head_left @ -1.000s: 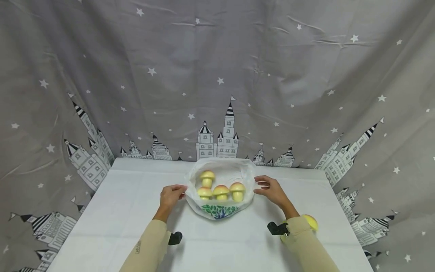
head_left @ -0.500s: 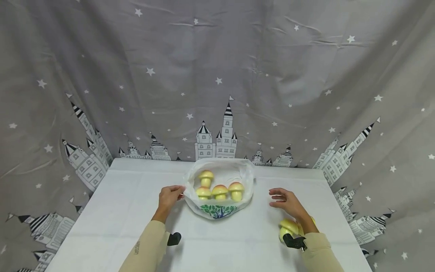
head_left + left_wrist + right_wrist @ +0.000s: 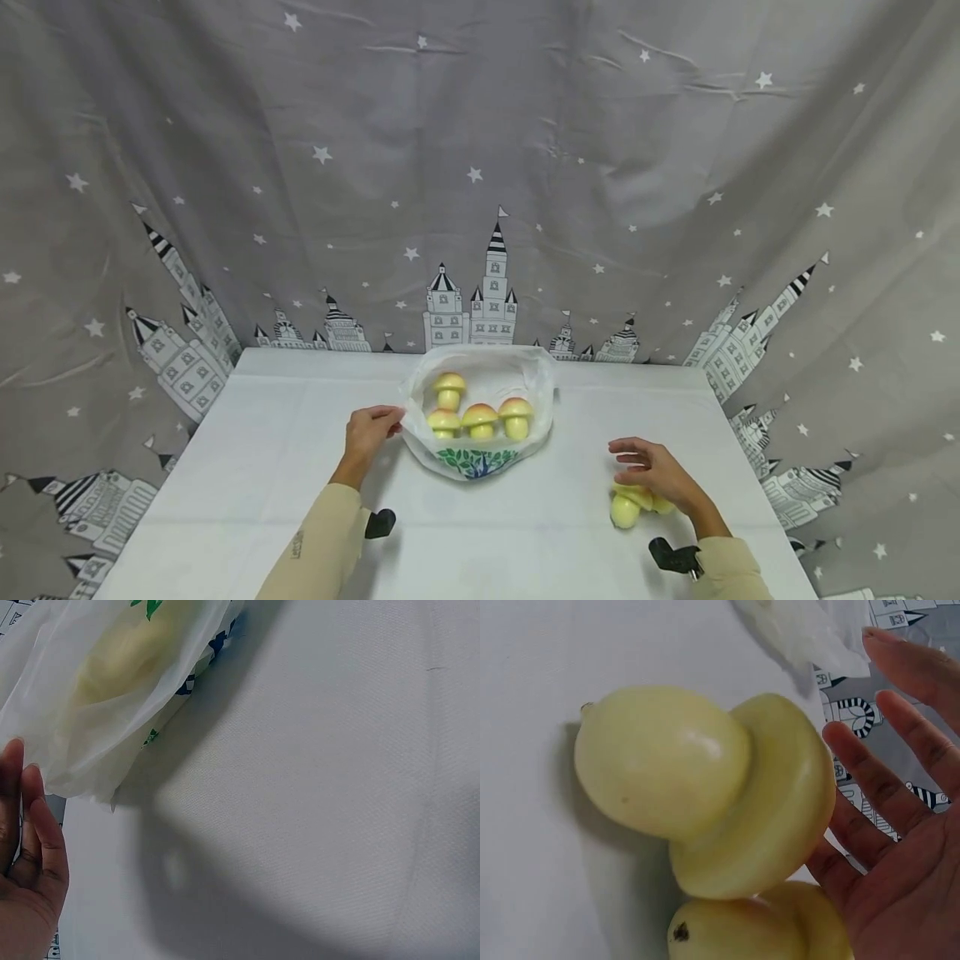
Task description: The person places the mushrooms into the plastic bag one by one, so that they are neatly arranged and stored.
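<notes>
A white plastic bag (image 3: 422, 448) with a printed green tree stands with its mouth held wide at the table's middle. Inside it lie several yellow toy mushrooms (image 3: 480, 421) with reddish cap tops. My left hand (image 3: 367, 435) pinches the bag's left rim; the left wrist view shows its fingers (image 3: 49, 847) against the thin plastic. To the right, my right hand (image 3: 660, 473) is over loose mushrooms, fingers spread and holding nothing. In the right wrist view one toy mushroom (image 3: 660, 761) lies on its side, its cap right by the fingers, and a second mushroom (image 3: 739, 930) lies below it.
A white cloth covers the table (image 3: 487, 550). Behind it hangs a grey curtain (image 3: 480, 125) printed with stars and castles. Black camera mounts (image 3: 380, 523) stick out from both sleeves.
My right hand has left the bag's right side and moved right and toward me, over the loose mushrooms. My left hand has stayed at the bag's rim.
</notes>
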Demonstrator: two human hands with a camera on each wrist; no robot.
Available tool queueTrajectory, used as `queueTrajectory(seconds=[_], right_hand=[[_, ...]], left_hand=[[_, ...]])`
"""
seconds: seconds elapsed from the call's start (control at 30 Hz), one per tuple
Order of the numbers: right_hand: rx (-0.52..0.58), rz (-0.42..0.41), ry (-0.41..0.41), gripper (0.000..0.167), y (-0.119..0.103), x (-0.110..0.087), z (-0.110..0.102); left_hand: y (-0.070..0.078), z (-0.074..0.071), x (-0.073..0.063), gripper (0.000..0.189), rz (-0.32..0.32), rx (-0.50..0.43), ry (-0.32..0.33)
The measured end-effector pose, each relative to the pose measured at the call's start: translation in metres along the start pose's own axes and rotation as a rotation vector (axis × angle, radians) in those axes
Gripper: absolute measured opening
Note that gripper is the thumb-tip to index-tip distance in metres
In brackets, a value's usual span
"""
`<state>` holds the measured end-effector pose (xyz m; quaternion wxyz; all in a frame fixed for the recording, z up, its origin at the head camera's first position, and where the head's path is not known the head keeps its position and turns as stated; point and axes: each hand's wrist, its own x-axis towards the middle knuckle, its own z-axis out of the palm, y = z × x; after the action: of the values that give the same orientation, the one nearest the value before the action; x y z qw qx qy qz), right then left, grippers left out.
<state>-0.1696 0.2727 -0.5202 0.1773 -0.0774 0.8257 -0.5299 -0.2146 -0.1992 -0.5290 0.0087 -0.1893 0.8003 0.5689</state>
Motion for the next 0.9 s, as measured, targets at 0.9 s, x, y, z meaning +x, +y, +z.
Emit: queueTrajectory(seconds=[0.9], right_hand=[[-0.140,-0.023,-0.011,0.054,0.021,-0.015,0.011]], left_hand=[[0.000,0.003,0.001,0.029,0.006,0.006,0.002]])
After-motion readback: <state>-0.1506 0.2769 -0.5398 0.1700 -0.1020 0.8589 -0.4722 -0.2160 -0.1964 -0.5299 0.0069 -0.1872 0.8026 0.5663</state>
